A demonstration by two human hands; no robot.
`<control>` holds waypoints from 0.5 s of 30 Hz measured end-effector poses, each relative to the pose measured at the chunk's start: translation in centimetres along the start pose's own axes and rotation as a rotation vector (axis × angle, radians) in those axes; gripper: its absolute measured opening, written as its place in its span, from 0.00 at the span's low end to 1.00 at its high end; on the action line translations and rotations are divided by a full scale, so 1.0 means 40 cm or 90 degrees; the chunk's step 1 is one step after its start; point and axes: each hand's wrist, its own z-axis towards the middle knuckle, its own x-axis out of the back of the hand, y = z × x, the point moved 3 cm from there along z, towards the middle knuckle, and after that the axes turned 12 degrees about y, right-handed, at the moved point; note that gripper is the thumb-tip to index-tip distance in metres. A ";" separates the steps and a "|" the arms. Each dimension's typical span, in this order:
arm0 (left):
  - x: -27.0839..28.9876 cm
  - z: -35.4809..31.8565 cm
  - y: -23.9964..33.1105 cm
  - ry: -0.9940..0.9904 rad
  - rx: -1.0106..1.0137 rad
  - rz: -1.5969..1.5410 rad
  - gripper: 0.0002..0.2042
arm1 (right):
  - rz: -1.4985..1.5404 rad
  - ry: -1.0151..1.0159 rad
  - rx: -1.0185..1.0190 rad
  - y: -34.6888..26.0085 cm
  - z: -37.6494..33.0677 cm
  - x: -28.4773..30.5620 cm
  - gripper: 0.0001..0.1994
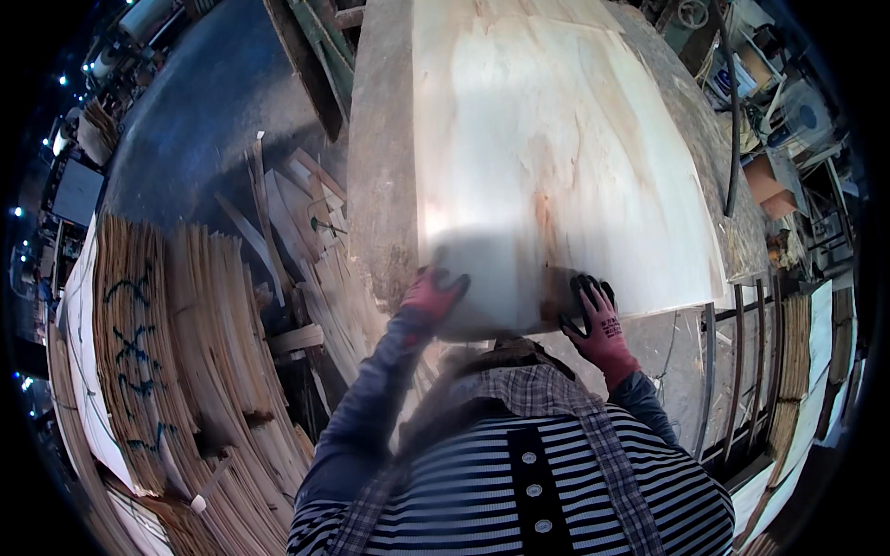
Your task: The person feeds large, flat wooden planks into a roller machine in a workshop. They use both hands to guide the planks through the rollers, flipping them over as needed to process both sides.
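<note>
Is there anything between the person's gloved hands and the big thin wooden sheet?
Nothing visible. The left hand and right hand, in red-and-black gloves, rest directly on the near edge of the large pale thin wooden sheet lying on the worn grey workbench.

Pale cream veneer sheet (556,157) with tan streaks fills the upper centre, red-and-black gloves on the left hand (431,295) and right hand (598,324), a navy-and-white striped shirt (519,491) below, blue scrawls on tan veneer stack (139,352) at left.

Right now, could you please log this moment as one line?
left hand: on veneer sheet near edge | right hand: same edge | sheet: flat on workbench
</note>
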 end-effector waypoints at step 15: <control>0.089 0.088 0.278 -0.104 0.117 -0.272 0.14 | -0.056 0.086 0.087 -0.030 -0.039 0.026 0.34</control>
